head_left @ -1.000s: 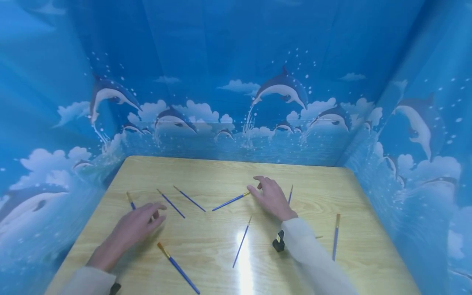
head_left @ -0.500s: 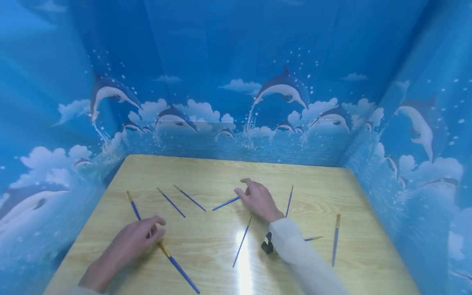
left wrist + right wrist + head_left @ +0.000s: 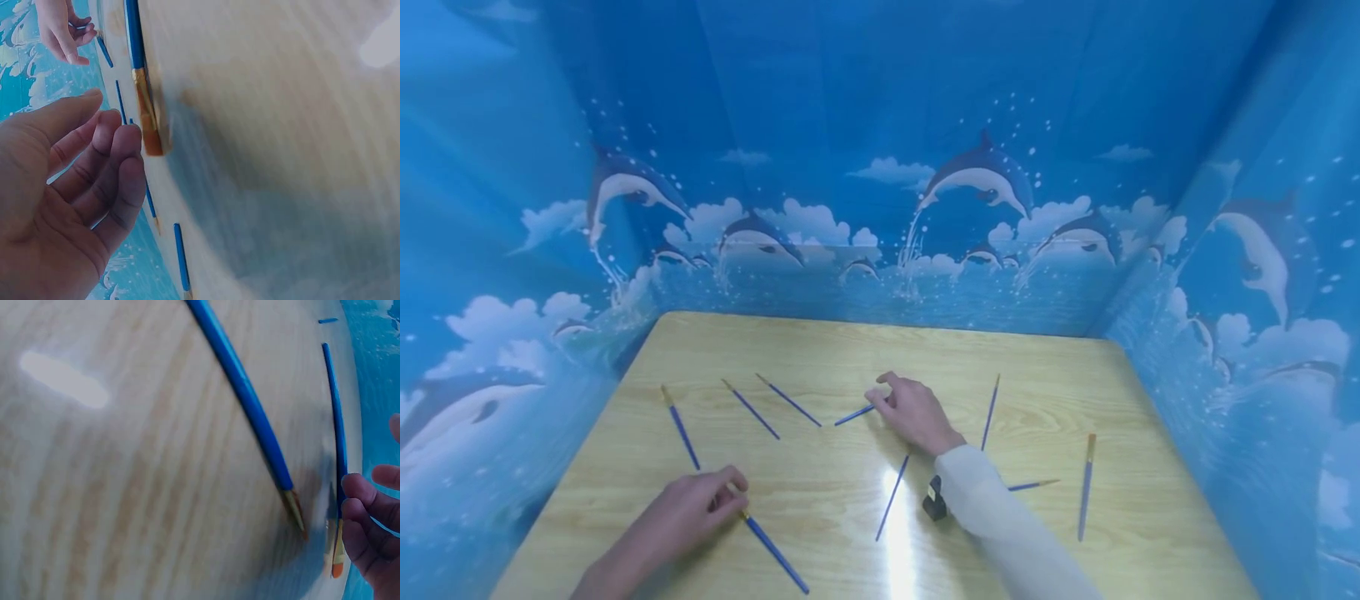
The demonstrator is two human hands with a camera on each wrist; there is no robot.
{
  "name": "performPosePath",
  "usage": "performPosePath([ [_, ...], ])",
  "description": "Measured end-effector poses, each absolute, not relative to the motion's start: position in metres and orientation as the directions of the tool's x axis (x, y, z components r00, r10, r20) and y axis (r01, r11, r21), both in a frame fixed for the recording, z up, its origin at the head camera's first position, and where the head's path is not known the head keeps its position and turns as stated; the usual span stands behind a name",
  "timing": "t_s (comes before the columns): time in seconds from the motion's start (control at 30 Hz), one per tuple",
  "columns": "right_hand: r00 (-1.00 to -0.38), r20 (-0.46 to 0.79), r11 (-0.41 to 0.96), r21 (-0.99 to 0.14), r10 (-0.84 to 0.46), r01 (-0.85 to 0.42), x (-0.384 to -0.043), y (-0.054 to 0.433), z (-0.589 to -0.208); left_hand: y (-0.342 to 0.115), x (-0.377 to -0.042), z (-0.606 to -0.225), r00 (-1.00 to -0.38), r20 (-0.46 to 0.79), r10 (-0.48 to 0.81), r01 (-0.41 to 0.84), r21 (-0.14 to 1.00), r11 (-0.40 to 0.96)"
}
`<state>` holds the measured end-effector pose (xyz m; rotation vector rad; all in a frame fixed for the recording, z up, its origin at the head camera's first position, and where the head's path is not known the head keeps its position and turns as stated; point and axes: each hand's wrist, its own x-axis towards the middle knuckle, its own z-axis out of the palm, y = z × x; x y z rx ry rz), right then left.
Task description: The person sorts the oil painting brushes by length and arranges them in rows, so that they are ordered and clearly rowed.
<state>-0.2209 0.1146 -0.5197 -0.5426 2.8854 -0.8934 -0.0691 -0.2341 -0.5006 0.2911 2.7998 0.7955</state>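
My left hand (image 3: 696, 508) hovers with loosely bent fingers over the bristle end of a thick blue paintbrush (image 3: 775, 552). In the left wrist view that paintbrush (image 3: 135, 44) shows a flat brown tip just beyond the fingertips, and nothing is in the hand. My right hand (image 3: 913, 414) is over another blue paintbrush (image 3: 853, 415), covering its bristle end in the head view. The right wrist view has the fingertips (image 3: 353, 487) overlapping that paintbrush (image 3: 338, 437) near its metal collar, not closed round it. A thin pointed paintbrush (image 3: 250, 415) lies nearer the wrist.
Several more paintbrushes lie scattered on the wooden table (image 3: 820, 350): one at left (image 3: 680, 427), two thin ones behind, and a group at right, including a flat paintbrush (image 3: 1086, 487). Blue dolphin-print curtains (image 3: 880, 192) enclose the back and sides.
My right hand has moved left and slightly toward me, over the middle paintbrush. The left hand has come nearer and right, from the left paintbrush to the thick one.
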Motion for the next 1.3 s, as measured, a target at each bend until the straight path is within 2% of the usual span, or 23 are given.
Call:
performPosePath([
  [0.13,-0.930,0.015,0.771,-0.554,-0.368,-0.314,-0.220,0.110,-0.523,-0.235,-0.065,-0.507,-0.939,-0.145,0.313,0.177,0.576,0.798],
  [0.3,-0.933,0.000,0.786,-0.538,-0.360,-0.304,-0.220,0.107,-0.525,-0.233,-0.062,-0.512,-0.926,-0.200,0.321,0.140,0.608,0.782],
  [0.77,-0.933,0.007,0.782,-0.543,-0.359,-0.305,-0.222,0.107,-0.529,-0.224,-0.057,-0.521,-0.934,-0.121,0.335,0.222,0.538,0.813],
  [1.13,-0.940,0.014,0.790,-0.538,-0.340,-0.294,-0.230,0.103,-0.528,-0.220,-0.057,-0.520,-0.949,-0.083,0.303,0.241,0.428,0.871],
  [1.3,-0.944,0.016,0.790,-0.542,-0.330,-0.285,-0.232,0.104,-0.528,-0.218,-0.057,-0.520,-0.952,-0.077,0.298,0.241,0.416,0.877],
])
